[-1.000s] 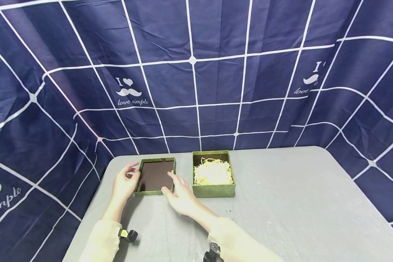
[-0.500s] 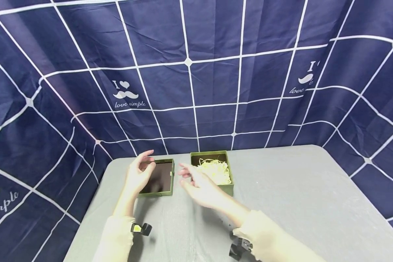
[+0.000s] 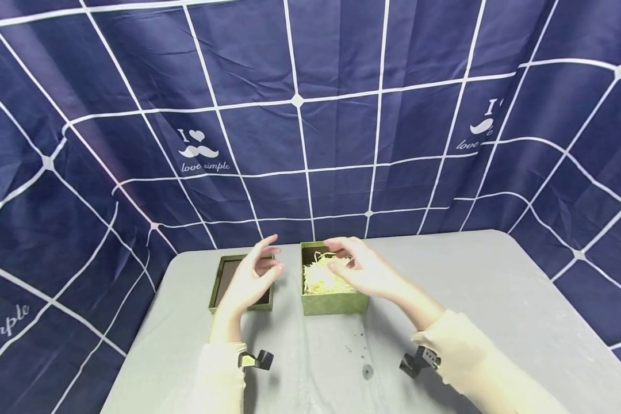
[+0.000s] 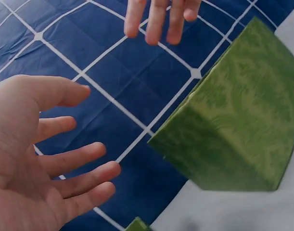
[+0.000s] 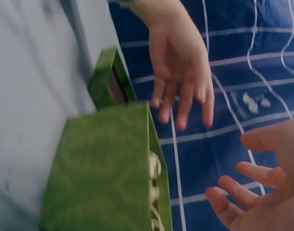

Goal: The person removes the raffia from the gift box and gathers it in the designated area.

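So on our surface we've got a tray at left, a box to its right, gap between. Filler in the box, curtain behind both. Head view: our left hand overlaps the tray, our right hand the box.

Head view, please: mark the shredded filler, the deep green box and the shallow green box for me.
Shredded filler (image 3: pixel 319 280): head view, on the pale heap's exposed part.
Deep green box (image 3: pixel 335 305): head view, on its front wall.
Shallow green box (image 3: pixel 226 278): head view, on its brown inner floor.
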The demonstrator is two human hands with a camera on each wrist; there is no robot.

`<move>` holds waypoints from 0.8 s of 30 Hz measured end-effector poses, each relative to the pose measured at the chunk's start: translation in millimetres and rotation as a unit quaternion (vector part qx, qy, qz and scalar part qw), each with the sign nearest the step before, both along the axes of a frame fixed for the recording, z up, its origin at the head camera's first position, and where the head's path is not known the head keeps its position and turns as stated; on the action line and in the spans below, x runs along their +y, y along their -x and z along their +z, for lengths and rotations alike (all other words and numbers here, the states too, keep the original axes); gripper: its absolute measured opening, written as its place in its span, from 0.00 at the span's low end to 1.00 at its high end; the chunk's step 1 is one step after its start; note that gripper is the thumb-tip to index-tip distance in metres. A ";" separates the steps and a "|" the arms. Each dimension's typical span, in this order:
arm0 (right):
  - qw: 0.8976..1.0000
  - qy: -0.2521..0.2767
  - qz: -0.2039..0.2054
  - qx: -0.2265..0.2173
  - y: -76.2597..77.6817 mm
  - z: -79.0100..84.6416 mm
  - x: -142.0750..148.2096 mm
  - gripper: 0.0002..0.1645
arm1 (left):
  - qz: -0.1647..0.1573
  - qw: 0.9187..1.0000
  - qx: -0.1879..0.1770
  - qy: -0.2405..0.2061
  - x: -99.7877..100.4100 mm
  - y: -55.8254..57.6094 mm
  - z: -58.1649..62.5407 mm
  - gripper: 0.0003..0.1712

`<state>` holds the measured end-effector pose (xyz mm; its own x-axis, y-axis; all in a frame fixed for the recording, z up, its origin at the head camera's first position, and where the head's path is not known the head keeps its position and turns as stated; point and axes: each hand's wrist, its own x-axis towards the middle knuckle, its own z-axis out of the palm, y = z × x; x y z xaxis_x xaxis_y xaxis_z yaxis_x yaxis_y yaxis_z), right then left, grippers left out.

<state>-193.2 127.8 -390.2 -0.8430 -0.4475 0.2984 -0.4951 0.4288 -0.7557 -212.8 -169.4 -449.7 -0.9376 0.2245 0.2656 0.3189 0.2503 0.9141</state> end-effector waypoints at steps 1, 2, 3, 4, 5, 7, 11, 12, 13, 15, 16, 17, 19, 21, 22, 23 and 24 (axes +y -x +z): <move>1.000 -0.005 0.001 0.003 3.0 0.6 6.0 0.27 | -0.006 1.000 -0.008 -0.002 3.2 -0.6 -1.8 0.42; 1.000 -0.012 0.003 0.003 5.9 1.2 11.5 0.27 | -0.011 1.000 -0.015 -0.004 6.1 -1.4 -3.8 0.42; 1.000 -0.018 0.003 0.002 8.9 1.6 16.3 0.27 | -0.015 1.000 -0.021 -0.008 8.6 -2.3 -5.6 0.43; 1.000 -0.022 0.006 -0.002 11.9 1.5 20.7 0.28 | -0.019 0.999 -0.027 -0.012 11.0 -3.2 -7.6 0.43; 1.000 -0.025 0.007 -0.006 14.7 1.5 24.5 0.28 | -0.022 0.999 -0.031 -0.014 13.1 -4.0 -9.9 0.44; 0.999 -0.035 0.009 -0.016 19.4 0.8 29.9 0.30 | -0.030 0.999 -0.037 -0.017 16.7 -5.6 -14.4 0.45; 0.998 -0.051 0.011 -0.036 27.0 -3.0 34.9 0.33 | -0.049 0.998 -0.041 -0.017 22.6 -6.0 -23.3 0.48; 0.998 -0.058 0.013 -0.037 28.2 -3.8 35.3 0.34 | -0.053 0.997 -0.044 -0.017 23.9 -5.6 -25.1 0.49; 0.997 -0.063 0.015 -0.039 29.4 -4.4 35.5 0.36 | -0.057 0.997 -0.047 -0.016 25.2 -5.0 -27.2 0.50; 0.996 -0.074 0.023 -0.042 31.8 -6.6 36.2 0.38 | -0.064 0.996 -0.053 -0.015 27.7 -4.0 -30.8 0.51; 0.995 -0.083 0.026 -0.042 32.7 -7.4 36.3 0.40 | -0.067 0.996 -0.057 -0.014 28.8 -3.3 -32.6 0.51; 0.995 -0.091 0.029 -0.043 33.6 -8.2 36.5 0.41 | -0.070 0.996 -0.061 -0.014 30.0 -2.5 -34.8 0.52; 0.993 -0.107 0.040 -0.040 35.9 -8.7 35.9 0.43 | -0.073 0.995 -0.064 -0.008 31.9 -0.9 -39.1 0.52; 0.991 -0.122 0.047 -0.039 38.9 -9.0 34.3 0.44 | -0.078 0.995 -0.066 0.003 33.4 1.0 -43.4 0.52; 0.990 -0.129 0.049 -0.041 40.3 -8.3 33.1 0.45 | -0.082 0.994 -0.065 0.009 33.9 2.4 -45.8 0.52; 0.988 -0.138 0.050 -0.041 41.9 -7.7 32.0 0.46 | -0.085 0.994 -0.063 0.016 34.4 3.2 -48.0 0.51; 0.987 -0.148 0.053 -0.042 43.3 -6.9 30.6 0.47 | -0.088 0.994 -0.062 0.023 34.6 3.8 -49.8 0.51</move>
<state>-236.5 158.4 -397.1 -0.8032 -0.5912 0.0733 -0.4901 0.5858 -0.6455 -216.6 -134.8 -499.5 -0.9076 0.3974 0.1351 0.2463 0.2437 0.9381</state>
